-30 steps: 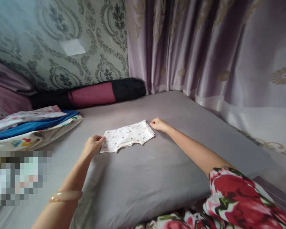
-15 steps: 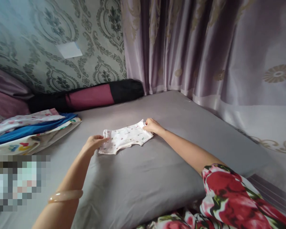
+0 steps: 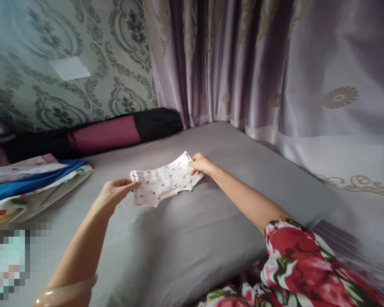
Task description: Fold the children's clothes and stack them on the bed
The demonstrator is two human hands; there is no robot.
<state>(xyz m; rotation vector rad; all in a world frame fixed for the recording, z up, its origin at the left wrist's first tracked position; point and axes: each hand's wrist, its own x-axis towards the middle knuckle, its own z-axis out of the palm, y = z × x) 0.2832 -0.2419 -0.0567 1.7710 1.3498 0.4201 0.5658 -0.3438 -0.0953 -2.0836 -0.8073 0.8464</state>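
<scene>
A small white garment [image 3: 163, 181] with a tiny coloured print is folded and stretched between my hands above the grey bed sheet [image 3: 192, 238]. My left hand [image 3: 117, 192] pinches its left end between thumb and fingers. At the opposite end, my right hand [image 3: 201, 164] grips the upper right corner. The top edge sags a little in the middle, and the lower edge shows a curved cut-out. Whether the cloth still touches the sheet underneath, I cannot tell.
On the left lies a pile of clothes [image 3: 35, 183] in white, blue and cream prints. A long black and maroon bag [image 3: 105, 134] rests along the patterned wall. Purple curtains [image 3: 217, 64] hang behind the bed's right side. A blurred-out patch covers the lower left corner.
My right hand has come in from beside the garment and taken hold of its right end. Both hands have raised it slightly, and the view has turned to the right.
</scene>
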